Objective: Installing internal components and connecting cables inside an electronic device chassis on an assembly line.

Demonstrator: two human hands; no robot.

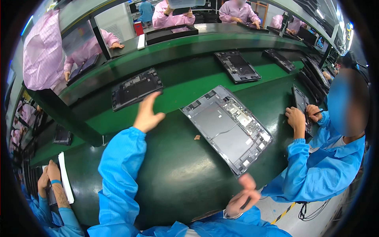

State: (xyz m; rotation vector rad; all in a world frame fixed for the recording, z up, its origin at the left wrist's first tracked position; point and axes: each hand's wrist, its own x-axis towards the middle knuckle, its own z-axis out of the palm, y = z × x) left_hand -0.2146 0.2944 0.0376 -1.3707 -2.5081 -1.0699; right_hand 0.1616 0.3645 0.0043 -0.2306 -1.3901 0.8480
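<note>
An opened tablet (227, 128) lies slanted on the dark green bench in front of me, its battery cells, circuit board and a thin cable exposed. My left hand (148, 114) is stretched forward, thumb and fingers apart, holding nothing. Its fingertips are at the near right edge of a second opened tablet (136, 87) on the bright green strip; whether they touch it I cannot tell. Close to the near corner of the front tablet is my right hand (242, 199), blurred, with bent fingers. Whether anything is between those fingers is unclear.
A small brown scrap (197, 137) lies left of the front tablet. More opened tablets (237, 66) sit along the green strip (177, 96). At right a co-worker in blue handles a tablet (302, 103); another's hands (51, 177) are at lower left. A dark post (71, 114) rises at left.
</note>
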